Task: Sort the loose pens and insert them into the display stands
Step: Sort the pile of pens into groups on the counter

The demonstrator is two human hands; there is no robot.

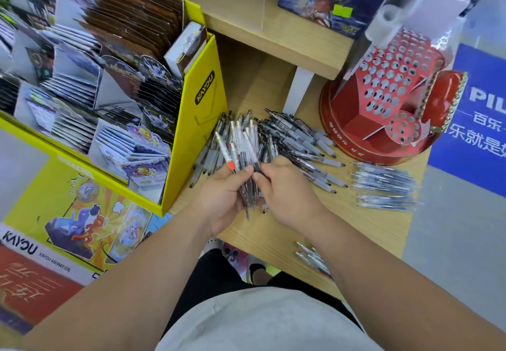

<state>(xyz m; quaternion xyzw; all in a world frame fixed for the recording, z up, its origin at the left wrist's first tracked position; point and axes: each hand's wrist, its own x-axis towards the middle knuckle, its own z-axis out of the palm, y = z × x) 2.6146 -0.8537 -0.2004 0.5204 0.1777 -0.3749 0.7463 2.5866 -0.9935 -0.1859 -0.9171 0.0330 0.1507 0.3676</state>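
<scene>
Head view: I look down on a wooden tabletop [356,227] in a stationery shop, with two bare hands meeting over a heap of pens.
Left hand [219,194]: its fingers [243,171] are curled round a bundle of pens [241,142], which fans out away from me.
Right hand [284,191]: thumb and forefinger pinch a dark-grip pen [256,165] at the bundle's right edge.
Loose pens [295,142]: a tangled pile lies on the tabletop just behind the hands, between a yellow card rack [202,109] and the red display stand [388,82].
Sorted pens [383,183]: a neat row lies to the right, apart from the pile. A few more pens [312,257] lie at the near edge, beside the right forearm.
Display stand: it is red and stepped, and every hole I can see looks empty.
Step in hand: sorting by kind, I judge. No pen is in the stand yet.
Doing it well: I would draw the pinched pen out along its own length while the left hand grips firmly enough that its neighbours stay put, then lay it with its match.
Risk: a sideways tug could spill the bundle back into the pile.
</scene>
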